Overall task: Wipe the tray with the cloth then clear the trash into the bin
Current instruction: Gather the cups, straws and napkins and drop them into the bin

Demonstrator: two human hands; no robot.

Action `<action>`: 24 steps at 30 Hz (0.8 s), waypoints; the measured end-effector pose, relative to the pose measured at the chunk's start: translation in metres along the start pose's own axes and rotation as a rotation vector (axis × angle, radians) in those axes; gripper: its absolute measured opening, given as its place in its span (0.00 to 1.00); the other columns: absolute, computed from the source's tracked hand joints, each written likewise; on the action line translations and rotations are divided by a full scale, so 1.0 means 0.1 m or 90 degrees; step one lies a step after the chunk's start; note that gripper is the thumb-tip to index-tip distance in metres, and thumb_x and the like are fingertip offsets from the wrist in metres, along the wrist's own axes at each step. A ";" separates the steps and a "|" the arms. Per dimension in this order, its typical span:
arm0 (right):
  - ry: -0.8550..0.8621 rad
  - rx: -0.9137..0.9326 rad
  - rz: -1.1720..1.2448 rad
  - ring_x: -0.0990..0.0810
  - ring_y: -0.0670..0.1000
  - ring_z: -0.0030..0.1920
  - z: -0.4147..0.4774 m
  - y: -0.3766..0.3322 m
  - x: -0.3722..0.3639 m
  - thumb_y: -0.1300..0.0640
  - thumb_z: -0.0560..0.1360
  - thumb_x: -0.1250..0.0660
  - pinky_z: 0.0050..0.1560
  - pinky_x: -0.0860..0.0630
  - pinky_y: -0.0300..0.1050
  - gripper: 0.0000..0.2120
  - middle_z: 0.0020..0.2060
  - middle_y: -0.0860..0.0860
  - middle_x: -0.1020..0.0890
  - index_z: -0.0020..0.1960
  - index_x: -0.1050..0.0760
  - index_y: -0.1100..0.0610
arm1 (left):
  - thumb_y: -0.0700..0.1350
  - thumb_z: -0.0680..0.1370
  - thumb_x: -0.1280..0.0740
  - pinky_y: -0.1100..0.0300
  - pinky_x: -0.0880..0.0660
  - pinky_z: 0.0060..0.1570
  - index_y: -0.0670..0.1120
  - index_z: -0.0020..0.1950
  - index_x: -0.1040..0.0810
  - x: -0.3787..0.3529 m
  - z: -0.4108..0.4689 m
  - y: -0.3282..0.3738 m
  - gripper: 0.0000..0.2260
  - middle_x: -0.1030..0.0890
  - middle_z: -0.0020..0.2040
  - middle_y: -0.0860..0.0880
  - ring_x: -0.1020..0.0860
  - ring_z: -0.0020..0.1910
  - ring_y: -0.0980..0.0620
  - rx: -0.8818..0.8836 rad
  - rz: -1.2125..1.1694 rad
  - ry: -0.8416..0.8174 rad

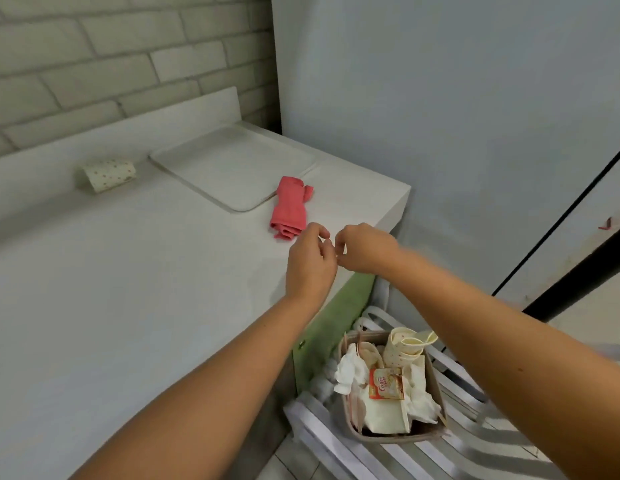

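White desk (pixel 128 289): cup lies left of both hands

Head view: a spotted paper cup (pixel 106 174) is seen on its side, axis left-right, well left of the tray (pixel 232 168) and pink cloth (pixel 290 209). The left hand (pixel 312 261), judged nearer, meets the right hand (pixel 365 249), fingers curled; what either grip holds cannot be told. The bin (pixel 434 379) stands below right.

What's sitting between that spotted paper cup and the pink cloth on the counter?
The pale tray lies flat on the counter between the cup, which is on its side, and the cloth. The head view shows this.
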State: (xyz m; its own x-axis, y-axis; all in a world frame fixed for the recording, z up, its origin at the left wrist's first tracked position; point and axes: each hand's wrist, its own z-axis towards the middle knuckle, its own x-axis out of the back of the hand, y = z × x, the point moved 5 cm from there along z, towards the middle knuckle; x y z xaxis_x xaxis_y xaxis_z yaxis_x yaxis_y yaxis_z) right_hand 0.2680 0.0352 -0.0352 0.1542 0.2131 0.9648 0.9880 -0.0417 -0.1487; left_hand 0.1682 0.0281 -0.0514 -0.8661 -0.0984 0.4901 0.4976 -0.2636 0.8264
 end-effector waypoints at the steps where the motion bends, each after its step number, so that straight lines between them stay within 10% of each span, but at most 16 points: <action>1: 0.000 0.011 0.005 0.21 0.54 0.53 0.02 -0.09 0.05 0.56 0.77 0.39 0.43 0.30 0.43 0.11 0.53 0.52 0.21 0.57 0.24 0.56 | 0.36 0.77 0.40 0.63 0.33 0.38 0.40 0.51 0.26 0.11 0.08 -0.02 0.06 0.27 0.40 0.49 0.28 0.40 0.50 -0.008 0.013 0.015; 12: -0.051 0.197 0.008 0.36 0.55 0.69 0.59 -1.56 0.12 0.51 0.78 0.37 0.64 0.35 0.48 0.29 0.69 0.52 0.36 0.76 0.45 0.48 | 0.42 0.78 0.38 0.51 0.33 0.64 0.47 0.68 0.32 1.89 1.04 -1.26 0.18 0.36 0.66 0.44 0.35 0.65 0.44 0.123 0.292 0.066; 24: -0.100 0.230 0.018 0.47 0.55 0.75 1.25 -2.43 -0.17 0.51 0.75 0.34 0.71 0.38 0.51 0.36 0.75 0.53 0.46 0.77 0.50 0.46 | 0.45 0.76 0.33 0.50 0.30 0.65 0.41 0.73 0.40 2.97 2.18 -2.45 0.29 0.34 0.70 0.40 0.33 0.68 0.40 0.356 0.089 0.142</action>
State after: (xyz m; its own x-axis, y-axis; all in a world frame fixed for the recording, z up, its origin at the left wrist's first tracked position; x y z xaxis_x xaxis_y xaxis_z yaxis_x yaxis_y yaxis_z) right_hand 0.0261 0.1636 -0.0420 0.1539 0.3641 0.9186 0.9181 0.2910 -0.2691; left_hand -0.2009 0.2722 -0.0475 -0.7497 -0.3103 0.5846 0.5047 0.3035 0.8082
